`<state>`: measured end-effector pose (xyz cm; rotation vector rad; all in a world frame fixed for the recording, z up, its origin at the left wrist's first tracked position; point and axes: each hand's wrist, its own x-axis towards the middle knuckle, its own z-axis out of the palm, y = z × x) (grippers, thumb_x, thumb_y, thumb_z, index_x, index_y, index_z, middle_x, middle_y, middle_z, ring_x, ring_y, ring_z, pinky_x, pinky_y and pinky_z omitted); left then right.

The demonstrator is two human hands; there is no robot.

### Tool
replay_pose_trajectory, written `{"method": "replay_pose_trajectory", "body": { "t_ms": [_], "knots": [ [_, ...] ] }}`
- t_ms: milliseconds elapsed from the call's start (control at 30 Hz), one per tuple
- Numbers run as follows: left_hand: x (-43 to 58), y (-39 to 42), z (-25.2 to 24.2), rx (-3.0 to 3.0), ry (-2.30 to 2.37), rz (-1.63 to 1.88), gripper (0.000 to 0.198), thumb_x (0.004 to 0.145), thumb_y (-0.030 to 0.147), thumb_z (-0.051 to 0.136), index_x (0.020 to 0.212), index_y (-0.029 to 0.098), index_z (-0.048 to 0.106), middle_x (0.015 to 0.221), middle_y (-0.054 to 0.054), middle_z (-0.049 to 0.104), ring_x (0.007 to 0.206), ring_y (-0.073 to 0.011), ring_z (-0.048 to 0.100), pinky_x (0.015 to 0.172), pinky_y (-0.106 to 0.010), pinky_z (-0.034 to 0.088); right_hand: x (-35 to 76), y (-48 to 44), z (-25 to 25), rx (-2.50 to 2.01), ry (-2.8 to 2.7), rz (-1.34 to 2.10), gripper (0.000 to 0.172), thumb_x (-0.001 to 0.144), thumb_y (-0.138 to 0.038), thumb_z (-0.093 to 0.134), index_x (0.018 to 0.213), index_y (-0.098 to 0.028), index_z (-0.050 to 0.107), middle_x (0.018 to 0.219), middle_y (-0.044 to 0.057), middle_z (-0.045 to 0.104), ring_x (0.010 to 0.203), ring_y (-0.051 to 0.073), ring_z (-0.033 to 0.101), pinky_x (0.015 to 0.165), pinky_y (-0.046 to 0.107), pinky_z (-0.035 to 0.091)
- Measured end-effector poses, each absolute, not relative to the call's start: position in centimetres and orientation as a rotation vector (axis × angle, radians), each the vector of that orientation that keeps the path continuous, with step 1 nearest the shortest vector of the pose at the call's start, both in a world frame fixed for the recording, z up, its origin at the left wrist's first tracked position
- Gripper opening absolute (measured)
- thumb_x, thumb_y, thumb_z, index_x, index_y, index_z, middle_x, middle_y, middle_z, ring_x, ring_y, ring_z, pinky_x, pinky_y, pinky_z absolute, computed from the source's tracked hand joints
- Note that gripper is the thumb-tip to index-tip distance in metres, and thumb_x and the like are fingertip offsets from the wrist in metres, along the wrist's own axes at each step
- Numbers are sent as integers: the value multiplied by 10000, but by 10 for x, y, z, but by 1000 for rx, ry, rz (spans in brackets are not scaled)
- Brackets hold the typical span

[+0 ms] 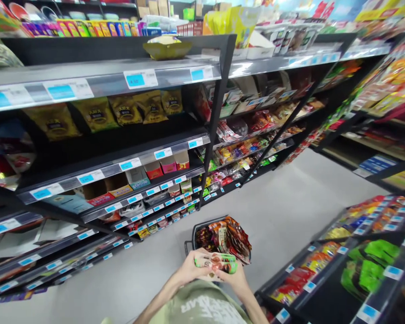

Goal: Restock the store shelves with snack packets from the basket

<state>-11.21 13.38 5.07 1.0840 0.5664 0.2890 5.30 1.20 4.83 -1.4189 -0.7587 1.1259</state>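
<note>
Close to my body, both hands hold a small bundle of green and pale pink snack packets. My left hand is closed around the left end, and my right hand grips the right end. How many packets are in the bundle I cannot tell. Just beyond my hands, a dark shopping basket stands on the floor, its near side partly hidden by them. Dark red and brown snack bags fill it and rise above its rim.
On the left, a black shelf rack carries gold snack bags and small open boxes. Candy shelves continue behind it. A low rack at right holds red and yellow packets and a green bag. Grey floor runs between.
</note>
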Motion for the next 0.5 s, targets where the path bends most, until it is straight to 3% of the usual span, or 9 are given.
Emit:
{"method": "replay_pose_trajectory", "body": {
  "t_ms": [167,367,500],
  "knots": [
    [-73,134,58,1108,585,314,523,602,367,902,1072,218,727,1074,-86,731,936,-236,686,801,-284,534,86,20,49,-1449,-802,1048,422,689,-403,814,1024,-149,777,1029,135,775,980,349,727,912,466,583],
    [-23,130,62,1230,641,360,502,739,430,809,1137,149,689,1155,-139,706,1029,-245,666,882,-300,529,123,14,45,-1535,-734,928,366,729,-419,779,983,-155,776,1047,136,769,987,334,722,917,442,583],
    [-8,132,60,1153,562,259,550,629,368,893,1071,126,673,1009,-113,717,874,-205,683,757,-279,555,141,9,38,-1485,-783,952,399,716,-405,796,1031,-166,743,1074,129,754,1018,318,708,933,420,571]
  ]
}}
